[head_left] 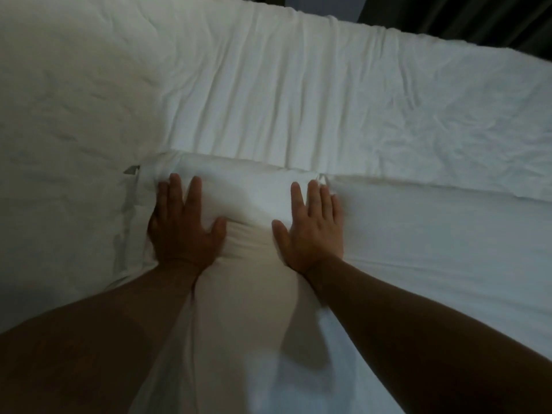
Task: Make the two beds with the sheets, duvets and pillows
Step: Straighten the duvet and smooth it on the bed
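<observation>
Left hand and right hand, fingers spread flat, press the pillow; even pressure on both sides should settle it square against the folded duvet.

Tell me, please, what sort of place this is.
Most likely a bedroom, perhaps a hotel room: the left hand and right hand press flat on a white pillow, creased white bedding lies beyond, and a dark curtain hangs behind.
</observation>
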`<state>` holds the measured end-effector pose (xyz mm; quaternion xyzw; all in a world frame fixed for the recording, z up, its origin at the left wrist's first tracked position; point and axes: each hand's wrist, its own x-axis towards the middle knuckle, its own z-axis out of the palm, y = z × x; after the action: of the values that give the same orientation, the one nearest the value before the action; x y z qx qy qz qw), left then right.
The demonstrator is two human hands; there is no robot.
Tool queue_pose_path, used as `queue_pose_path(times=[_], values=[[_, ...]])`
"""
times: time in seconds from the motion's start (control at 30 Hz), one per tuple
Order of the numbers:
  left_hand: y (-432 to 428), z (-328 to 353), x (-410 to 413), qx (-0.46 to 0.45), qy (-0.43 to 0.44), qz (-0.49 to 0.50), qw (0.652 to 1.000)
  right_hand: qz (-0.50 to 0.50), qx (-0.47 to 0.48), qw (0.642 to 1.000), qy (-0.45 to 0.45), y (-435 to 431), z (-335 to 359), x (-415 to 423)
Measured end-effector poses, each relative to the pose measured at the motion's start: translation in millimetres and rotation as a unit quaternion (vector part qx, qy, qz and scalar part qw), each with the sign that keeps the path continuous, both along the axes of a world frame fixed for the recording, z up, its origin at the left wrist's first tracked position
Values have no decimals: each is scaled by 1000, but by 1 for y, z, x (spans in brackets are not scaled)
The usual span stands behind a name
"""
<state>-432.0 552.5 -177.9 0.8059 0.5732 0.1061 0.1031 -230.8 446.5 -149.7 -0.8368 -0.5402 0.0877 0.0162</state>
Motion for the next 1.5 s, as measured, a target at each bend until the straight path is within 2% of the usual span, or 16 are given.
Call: queue_pose_path(times=[0.27, 0.53, 0.8, 0.93, 1.03, 1.1, 1.17, 1.27, 1.37, 1.5], values=[[13, -27, 10, 7, -7, 9, 1000, -5, 5, 1000, 14, 16, -22, 6], [13, -23, 10, 31, -23, 12, 999, -4, 30, 1000, -3, 17, -25, 6], [5, 2, 1, 55, -36, 6, 998, -18, 100, 995, 15, -5, 16, -4], [-10, 20, -11, 59, -1, 4, 998, 56, 138, 988, 50, -38, 40, 4], [-20, 43, -12, 60, 8, 2, 998, 141, 184, 973, -11, -79, 58, 52], [-31, 62, -4, 86, -3, -12, 996, 138, 198, 968, -69, -111, 71, 102], [-45, 86, 20, 110, -22, -56, 992, 65, 180, 976, -104, -141, 84, 156], [-81, 110, 112, 108, -5, -184, 977, -62, 92, 988, -110, -185, 94, 231], [-143, 110, 231, 48, 9, -283, 958, -84, 59, 988, -113, -221, 83, 281], [-202, 90, 334, 9, 46, -193, 980, -195, 47, 974, -107, -266, 62, 334]])
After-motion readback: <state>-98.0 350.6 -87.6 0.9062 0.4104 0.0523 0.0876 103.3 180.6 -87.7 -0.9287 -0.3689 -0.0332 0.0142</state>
